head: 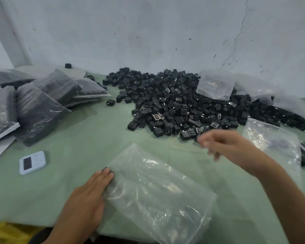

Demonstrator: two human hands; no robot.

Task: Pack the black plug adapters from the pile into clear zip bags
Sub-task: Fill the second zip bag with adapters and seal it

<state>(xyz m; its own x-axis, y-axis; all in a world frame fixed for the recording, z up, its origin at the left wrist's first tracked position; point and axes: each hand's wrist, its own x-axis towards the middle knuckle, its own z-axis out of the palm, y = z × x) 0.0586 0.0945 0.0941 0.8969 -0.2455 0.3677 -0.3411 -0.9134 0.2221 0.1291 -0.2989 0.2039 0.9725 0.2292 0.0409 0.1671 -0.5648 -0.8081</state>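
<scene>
Bagging looks barely started: my left hand (88, 192), fingers flat together, pins the clear plastic zip bag (157, 191) at the green table's (77, 134) near edge. My blurred right hand (224, 145), grip impossible to tell, hangs beside the heap of black cube-shaped plug adapters (174, 103) by the far edge. Next: grab some.

The right grip (224, 145) is a blur by the pile (174, 103); whether it pinches anything, I can't tell. The packed bags (33, 110) at the left run off the edge.

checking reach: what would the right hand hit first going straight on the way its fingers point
Likely the nearest black square plug adapters, just ahead; the right hand is blurred, so depth is unclear.
</scene>
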